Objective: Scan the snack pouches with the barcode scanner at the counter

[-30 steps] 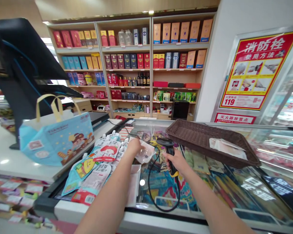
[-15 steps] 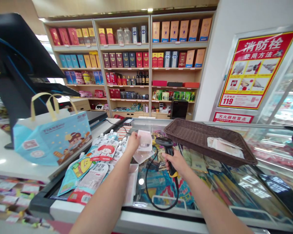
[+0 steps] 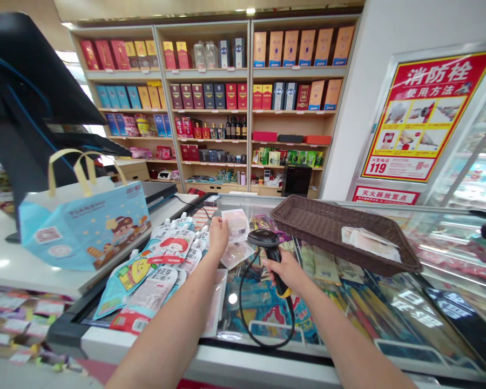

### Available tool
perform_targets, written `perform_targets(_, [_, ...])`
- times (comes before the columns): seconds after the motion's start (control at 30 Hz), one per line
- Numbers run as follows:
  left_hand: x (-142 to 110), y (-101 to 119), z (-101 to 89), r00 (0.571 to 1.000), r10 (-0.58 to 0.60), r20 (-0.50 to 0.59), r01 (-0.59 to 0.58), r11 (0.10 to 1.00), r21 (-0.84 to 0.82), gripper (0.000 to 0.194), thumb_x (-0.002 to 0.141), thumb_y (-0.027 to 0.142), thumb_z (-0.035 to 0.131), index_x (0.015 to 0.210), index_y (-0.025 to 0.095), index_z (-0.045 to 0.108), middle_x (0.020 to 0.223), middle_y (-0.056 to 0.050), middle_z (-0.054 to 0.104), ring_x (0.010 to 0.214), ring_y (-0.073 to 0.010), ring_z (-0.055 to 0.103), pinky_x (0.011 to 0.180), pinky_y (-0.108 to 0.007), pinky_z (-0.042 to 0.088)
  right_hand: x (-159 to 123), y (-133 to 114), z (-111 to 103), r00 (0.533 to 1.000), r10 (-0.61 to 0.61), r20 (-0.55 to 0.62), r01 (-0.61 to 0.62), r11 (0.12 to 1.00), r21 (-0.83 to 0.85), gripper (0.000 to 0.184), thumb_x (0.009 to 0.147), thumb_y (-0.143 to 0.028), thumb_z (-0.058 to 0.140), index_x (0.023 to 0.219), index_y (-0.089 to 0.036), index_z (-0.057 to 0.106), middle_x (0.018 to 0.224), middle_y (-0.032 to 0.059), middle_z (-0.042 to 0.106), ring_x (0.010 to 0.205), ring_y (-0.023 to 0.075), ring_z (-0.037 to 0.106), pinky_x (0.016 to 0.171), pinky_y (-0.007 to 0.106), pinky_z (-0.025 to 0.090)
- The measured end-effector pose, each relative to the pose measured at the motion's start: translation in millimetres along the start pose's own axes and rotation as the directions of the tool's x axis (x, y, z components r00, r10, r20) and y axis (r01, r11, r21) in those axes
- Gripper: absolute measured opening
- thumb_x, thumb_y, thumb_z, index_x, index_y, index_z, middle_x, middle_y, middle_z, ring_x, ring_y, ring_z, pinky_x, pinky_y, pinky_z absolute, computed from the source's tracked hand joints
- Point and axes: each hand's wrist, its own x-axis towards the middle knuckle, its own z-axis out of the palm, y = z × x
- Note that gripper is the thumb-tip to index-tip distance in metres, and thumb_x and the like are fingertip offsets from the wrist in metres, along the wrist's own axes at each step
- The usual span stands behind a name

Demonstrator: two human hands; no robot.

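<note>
My right hand [image 3: 285, 272] is wrapped round the handle of a black and yellow barcode scanner [image 3: 270, 249], whose head points toward the left. Its black cable loops down over the glass counter. My left hand [image 3: 218, 235] pinches the left edge of a clear, flat plastic packet [image 3: 235, 224] with a pale label. Just below that packet, a second clear packet [image 3: 237, 254] lies on the glass. Another flat packet [image 3: 216, 305] is partly hidden behind my left forearm. Several spouted drink pouches [image 3: 157, 275] are piled to the left of my left hand.
A brown wicker basket [image 3: 308, 219] with pale packets [image 3: 370, 243] in it sits at the right on the glass-topped freezer [image 3: 235, 337]. On the left stand a blue paper bag [image 3: 85, 227] and a black monitor [image 3: 32, 70]. Shelves of boxes line the back.
The scanner in my right hand has shifted slightly left, toward the packets. My left hand has moved slightly left, and the packet it pinches is now tilted differently.
</note>
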Motion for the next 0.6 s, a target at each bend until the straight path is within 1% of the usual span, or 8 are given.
perform_targets(0.17, [-0.8,-1.6,0.8,1.000,0.015,0.019,-0.015,1.000,-0.017,0.006,0.081,0.022,0.047,0.078,0.022,0.042,0.068,0.001,0.051,0.069,-0.0182,0.056,0.068,-0.030,0.041,-1.8,-1.4,0.6,1.000,0.013,0.023,-0.012,1.000,-0.022,0.025,0.069,-0.033,0.065,0.081,-0.020,0.048,0.050,-0.0093,0.050,0.037,0.0091,0.048,0.037,0.023,0.045])
perform_targets(0.3, [0.2,-3.8,0.5,0.999,0.027,0.036,-0.026,0.999,-0.022,0.005,0.081,0.025,0.046,0.080,0.022,0.043,0.067,0.002,0.052,0.068,-0.0188,0.057,0.066,-0.030,0.042,0.1,-0.9,0.2,0.999,0.026,0.041,-0.025,0.999,-0.026,0.026,0.068,-0.034,0.066,0.081,-0.020,0.047,0.050,-0.0092,0.050,0.037,0.0091,0.049,0.037,0.023,0.046])
perform_targets(0.4, [1.2,-4.5,-0.2,0.999,0.028,0.027,-0.027,1.000,-0.006,0.005,0.081,0.026,0.046,0.079,0.022,0.043,0.067,0.001,0.052,0.067,-0.0186,0.056,0.065,-0.029,0.041,0.3,-1.5,0.3,0.999,0.027,0.039,-0.027,1.000,-0.008,0.029,0.067,-0.035,0.067,0.083,-0.020,0.047,0.050,-0.0094,0.051,0.038,0.0092,0.049,0.038,0.022,0.046])
perform_targets(0.5, [2.5,-3.8,1.7,1.000,0.007,0.019,-0.007,1.000,0.007,0.006,0.081,0.026,0.046,0.078,0.022,0.043,0.066,0.001,0.052,0.066,-0.0184,0.055,0.065,-0.029,0.040,-2.0,-6.2,-2.2,1.000,0.015,0.008,-0.015,0.999,0.037,0.032,0.065,-0.037,0.068,0.083,-0.020,0.047,0.052,-0.0091,0.051,0.038,0.0087,0.049,0.036,0.021,0.044])
perform_targets(0.6, [4.8,2.7,11.1,0.998,-0.040,0.040,0.041,0.999,-0.020,0.005,0.081,0.025,0.046,0.078,0.022,0.043,0.068,0.000,0.053,0.067,-0.0184,0.056,0.064,-0.028,0.041,-4.4,-16.5,-13.4,0.998,0.002,-0.067,0.004,0.996,0.088,0.035,0.064,-0.039,0.070,0.082,-0.020,0.046,0.051,-0.0088,0.052,0.038,0.0084,0.048,0.035,0.021,0.042])
